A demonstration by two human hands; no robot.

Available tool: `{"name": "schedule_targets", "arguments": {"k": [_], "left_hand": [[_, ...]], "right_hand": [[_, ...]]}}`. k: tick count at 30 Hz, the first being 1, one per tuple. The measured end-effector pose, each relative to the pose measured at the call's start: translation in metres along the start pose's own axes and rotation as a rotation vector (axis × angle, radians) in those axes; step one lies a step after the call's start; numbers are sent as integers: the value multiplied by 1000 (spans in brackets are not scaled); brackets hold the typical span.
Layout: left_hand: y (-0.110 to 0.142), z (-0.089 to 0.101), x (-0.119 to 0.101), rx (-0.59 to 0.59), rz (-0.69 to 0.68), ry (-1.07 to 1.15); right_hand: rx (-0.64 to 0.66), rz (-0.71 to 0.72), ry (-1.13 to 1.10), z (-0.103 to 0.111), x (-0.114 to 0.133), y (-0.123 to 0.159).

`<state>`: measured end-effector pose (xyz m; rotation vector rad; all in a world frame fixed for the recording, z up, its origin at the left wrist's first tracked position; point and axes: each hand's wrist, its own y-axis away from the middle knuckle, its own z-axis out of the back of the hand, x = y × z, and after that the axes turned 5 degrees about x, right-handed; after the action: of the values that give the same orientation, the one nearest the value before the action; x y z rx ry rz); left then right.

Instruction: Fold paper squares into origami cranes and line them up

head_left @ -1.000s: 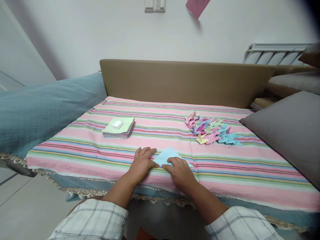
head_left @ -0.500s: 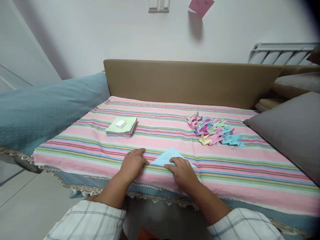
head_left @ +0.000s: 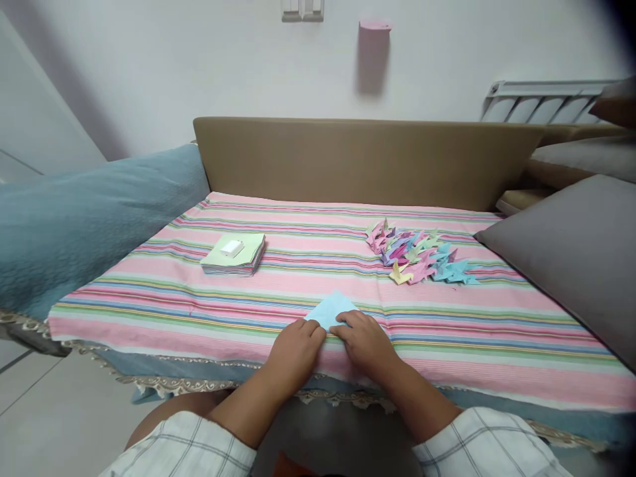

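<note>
A light-blue sheet of origami paper (head_left: 332, 307), folded into a triangle with its tip pointing away from me, lies on the striped cloth. My left hand (head_left: 299, 350) is at its near left edge, fingers curled and pressed together on the paper. Close beside it, my right hand (head_left: 366, 341) has its fingers bent over the paper's right part, thumb at the near edge. Both hands cover much of the near fold, and the fingertips are partly hidden.
A stack of coloured paper (head_left: 236, 258) with a small white object (head_left: 232, 248) on top stands left. Several folded paper cranes (head_left: 417, 255) lie to the right. A grey cushion (head_left: 566, 245) borders the right side, a blue armrest (head_left: 109, 205) the left, a brown backrest (head_left: 358, 162) the back.
My left hand has moved right, from beside the paper's left corner onto its near edge, and its fingers have curled in. My right hand stays on the paper. The view has shifted slightly.
</note>
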<state>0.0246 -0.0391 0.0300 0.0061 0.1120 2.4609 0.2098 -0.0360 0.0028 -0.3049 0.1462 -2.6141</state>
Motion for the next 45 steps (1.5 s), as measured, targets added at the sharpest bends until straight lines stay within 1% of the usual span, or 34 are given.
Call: {"name": "schedule_targets", "arguments": {"k": [3, 9, 12, 16, 20, 23, 28, 31, 35, 38, 42, 45], "left_hand": [[-2, 1, -1, 2, 15, -19], [-2, -9, -6, -54, 52, -41], [-3, -8, -8, -60, 72, -38], [-4, -1, -4, -30, 101, -9], [-2, 6, 11, -14, 149, 14], [3, 13, 22, -11, 210, 56], [9, 27, 32, 43, 304, 79], [8, 31, 35, 47, 340, 72], [4, 28, 36, 30, 386, 76], [0, 24, 33, 12, 389, 84], [-5, 18, 28, -75, 374, 97], [-8, 14, 26, -117, 336, 135]], "right_hand": [[12, -38, -3, 7, -7, 2], [57, -92, 10, 18, -16, 7], [84, -122, 17, 22, -20, 9], [107, -191, -19, 26, -28, 12], [154, -268, -49, 33, -39, 16], [183, -313, -70, 38, -45, 20], [189, -345, -114, 40, -51, 24], [195, -344, -119, 39, -53, 25], [195, -312, -151, 39, -54, 26], [175, -312, -236, 41, -55, 26], [97, -377, -348, 40, -53, 23], [99, -374, -338, 38, -49, 19]]}}
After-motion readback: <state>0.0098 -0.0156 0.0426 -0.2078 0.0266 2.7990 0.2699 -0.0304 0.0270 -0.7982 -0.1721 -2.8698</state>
